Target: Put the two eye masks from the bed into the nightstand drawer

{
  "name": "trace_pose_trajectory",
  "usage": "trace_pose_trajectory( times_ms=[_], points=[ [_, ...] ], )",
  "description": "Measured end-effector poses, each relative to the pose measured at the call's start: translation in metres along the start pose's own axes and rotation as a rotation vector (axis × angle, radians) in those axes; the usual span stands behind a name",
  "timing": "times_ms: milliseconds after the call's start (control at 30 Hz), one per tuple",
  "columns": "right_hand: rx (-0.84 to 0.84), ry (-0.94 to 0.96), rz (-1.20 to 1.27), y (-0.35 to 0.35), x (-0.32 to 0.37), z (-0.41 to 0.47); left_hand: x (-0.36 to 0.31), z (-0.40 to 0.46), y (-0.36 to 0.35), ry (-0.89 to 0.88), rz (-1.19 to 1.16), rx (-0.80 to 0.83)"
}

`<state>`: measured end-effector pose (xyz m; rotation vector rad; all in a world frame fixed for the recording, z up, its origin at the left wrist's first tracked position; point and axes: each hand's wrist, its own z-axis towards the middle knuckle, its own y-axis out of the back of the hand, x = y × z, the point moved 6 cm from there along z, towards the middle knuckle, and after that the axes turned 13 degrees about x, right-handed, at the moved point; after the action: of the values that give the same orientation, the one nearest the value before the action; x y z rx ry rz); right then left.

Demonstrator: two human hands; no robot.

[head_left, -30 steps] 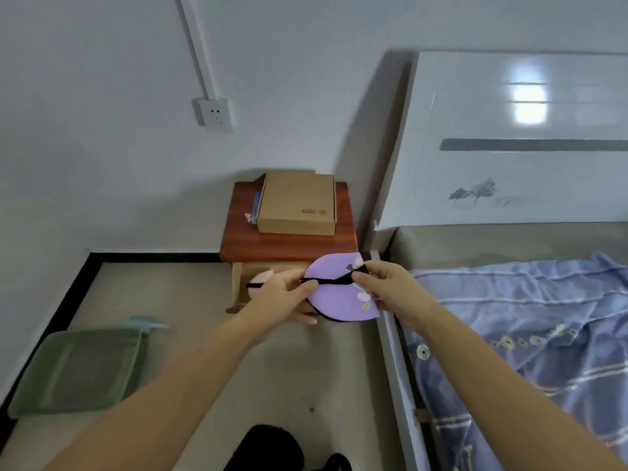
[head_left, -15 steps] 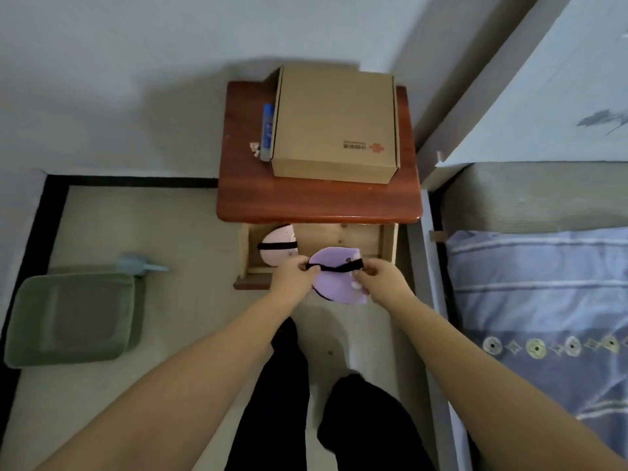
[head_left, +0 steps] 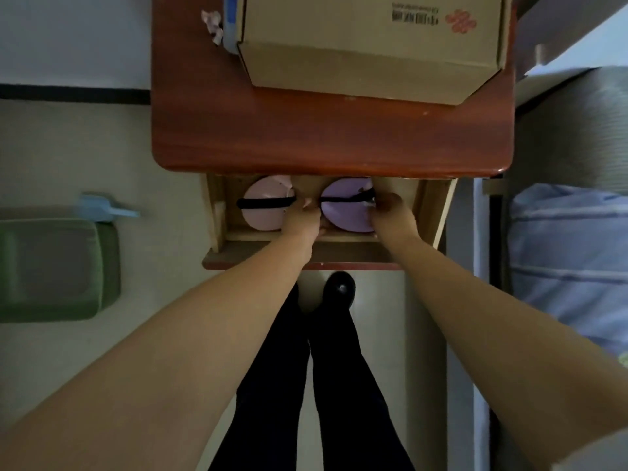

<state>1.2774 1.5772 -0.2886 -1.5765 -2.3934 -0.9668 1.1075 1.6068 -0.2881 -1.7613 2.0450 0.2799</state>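
Hands are reaching into the open nightstand drawer (head_left: 217, 229): your left hand (head_left: 300, 222) and right hand (head_left: 390, 215) are each pinching an end of the black strap on the purple eye mask (head_left: 343, 212), fingers narrow around it. You are holding it inside the drawer, just beside the pink eye mask (head_left: 265, 212) lying at the left. A cardboard box (head_left: 367, 52) is sitting on the nightstand top (head_left: 306, 137).

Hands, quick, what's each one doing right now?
Left hand: closed on the purple eye mask, pinching its left end in the drawer.
Right hand: closed on the same mask's right end.
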Motion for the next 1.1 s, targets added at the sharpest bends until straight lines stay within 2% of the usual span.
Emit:
trace_pose_trajectory(
  times_ms=[100,167,233,300,433,533,667,767,1000,1100],
  points=[
    [-0.004,-0.048,0.389,0.009,-0.013,-0.040,0.009,-0.029,0.012,0.040,-0.195,-0.005],
    [0.139,-0.141,0.707,-0.006,-0.029,-0.074,0.029,-0.059,0.022,0.152,-0.248,0.047],
    [0.331,-0.317,0.863,-0.026,-0.046,-0.101,0.051,-0.084,0.040,0.263,-0.287,0.023],
    [0.423,-0.422,1.054,-0.040,-0.059,-0.112,0.068,-0.094,0.058,0.293,-0.432,-0.030],
    [0.278,-0.330,1.495,-0.034,-0.054,-0.105,0.064,-0.089,0.072,0.131,-0.839,-0.084],
    [0.188,-0.254,1.527,-0.025,-0.047,-0.114,0.052,-0.105,0.065,0.036,-0.917,-0.086],
    [0.188,-0.186,1.497,-0.001,-0.028,-0.125,0.022,-0.122,0.061,-0.045,-0.993,-0.011],
    [0.183,-0.152,1.489,0.022,-0.004,-0.112,-0.009,-0.117,0.052,-0.043,-1.085,0.051],
    [0.010,-0.097,1.618,0.053,0.041,-0.072,-0.072,-0.079,0.049,-0.096,-0.984,0.117],
    [0.022,-0.096,1.665,0.049,0.045,-0.073,-0.073,-0.069,0.055,-0.088,-0.958,0.135]
  ],
)
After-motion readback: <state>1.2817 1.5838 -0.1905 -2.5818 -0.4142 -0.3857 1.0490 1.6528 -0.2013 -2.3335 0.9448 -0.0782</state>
